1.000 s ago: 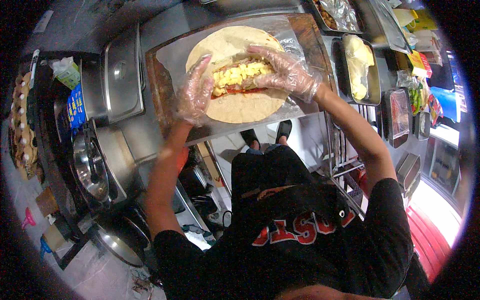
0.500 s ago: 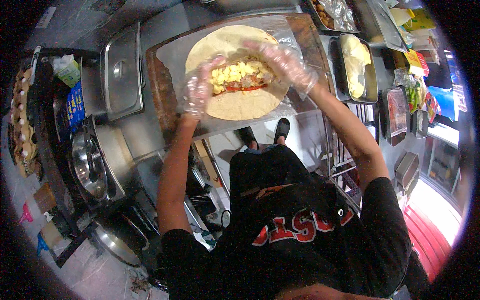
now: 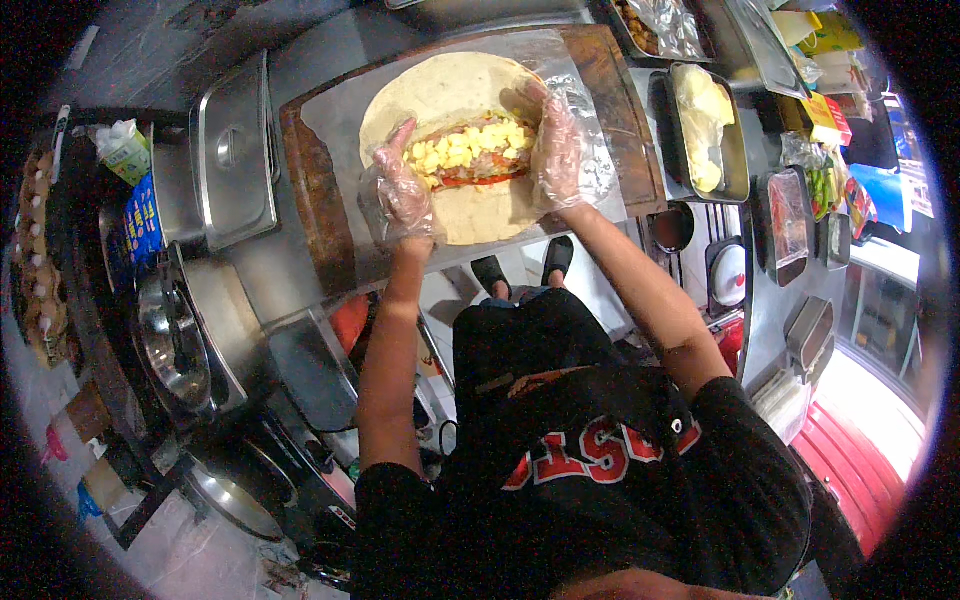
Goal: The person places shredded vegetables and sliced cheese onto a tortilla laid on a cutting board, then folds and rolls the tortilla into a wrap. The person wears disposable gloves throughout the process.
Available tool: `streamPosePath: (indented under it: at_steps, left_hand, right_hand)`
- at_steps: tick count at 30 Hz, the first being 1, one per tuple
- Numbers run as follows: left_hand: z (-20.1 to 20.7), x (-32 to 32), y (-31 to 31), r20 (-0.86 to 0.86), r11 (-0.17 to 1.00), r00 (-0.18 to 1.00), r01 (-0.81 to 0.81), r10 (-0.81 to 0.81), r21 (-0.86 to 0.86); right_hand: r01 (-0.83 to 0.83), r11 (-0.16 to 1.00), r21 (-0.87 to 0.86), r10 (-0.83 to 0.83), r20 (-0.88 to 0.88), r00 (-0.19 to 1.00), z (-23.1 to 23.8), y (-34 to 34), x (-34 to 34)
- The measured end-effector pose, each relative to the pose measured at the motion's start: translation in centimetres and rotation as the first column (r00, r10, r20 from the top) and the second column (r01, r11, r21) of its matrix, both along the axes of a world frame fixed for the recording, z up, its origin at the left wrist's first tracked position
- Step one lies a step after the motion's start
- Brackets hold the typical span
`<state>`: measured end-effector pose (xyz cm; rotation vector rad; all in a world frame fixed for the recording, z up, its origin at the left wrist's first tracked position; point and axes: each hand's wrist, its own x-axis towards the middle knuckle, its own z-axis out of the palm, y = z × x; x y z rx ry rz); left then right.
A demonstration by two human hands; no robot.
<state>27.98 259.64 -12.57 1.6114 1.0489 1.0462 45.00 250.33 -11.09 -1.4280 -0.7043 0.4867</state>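
Observation:
A large round tortilla (image 3: 440, 85) lies on a sheet of pale paper (image 3: 335, 120) over a dark, worn board (image 3: 300, 200). Across its middle runs a band of filling: yellow scrambled-egg-like pieces (image 3: 470, 148) over browned bits, with a red strip along the near side. Both my hands wear clear plastic gloves. My left hand (image 3: 402, 190) cups the tortilla's left edge, fingers pointing away from me. Opposite it, my right hand (image 3: 558, 155) cups the right edge beside the filling. The gripped edges are partly hidden under the gloves.
Left of the board lies a steel lid (image 3: 235, 155), with a steel bowl (image 3: 175, 340) nearer me. At the right stand a tray with bagged yellow food (image 3: 703, 130) and a wrapped tray of reddish food (image 3: 788, 225). Egg cartons (image 3: 42, 250) line the far left.
My right hand has come down and inward from above the filling to the tortilla's right edge. My left hand has shifted slightly nearer me. The tortilla's near part looks narrower between the hands.

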Motion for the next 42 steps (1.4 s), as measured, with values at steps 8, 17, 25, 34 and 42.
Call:
streamPosePath:
  at_steps: [8, 17, 25, 34, 42]
  left_hand:
    - [0.3, 3.2, -1.5, 0.156, 0.986, 0.98, -0.108, 0.127, -0.125]
    - [-0.4, 4.1, -1.5, 0.096, 0.98, 0.978, -0.179, 0.187, -0.09]
    - [-1.2, 2.0, 0.6, 0.212, 0.995, 0.977, 0.034, -0.014, -0.09]
    - [2.1, -2.3, 1.2, -0.15, 0.871, 0.859, 0.489, -0.49, -0.045]
    - [3.3, -0.9, 1.2, -0.462, 0.755, 0.8, 0.559, -0.383, 0.342]
  right_hand:
    - [0.041, 0.998, -0.054, -0.034, 0.123, 0.992, -1.3, 1.1, -1.8]
    - [0.042, 0.987, -0.157, -0.012, 0.185, 0.983, -0.4, 1.2, -2.9]
    - [-0.174, 0.983, -0.06, 0.163, -0.153, 0.975, 0.8, 1.2, -0.8]
    - [-0.542, 0.74, -0.398, 0.641, 0.174, 0.748, 2.0, -2.4, 5.4]
    - [-0.508, 0.723, -0.469, 0.69, 0.527, 0.496, 1.9, -0.8, 5.0]
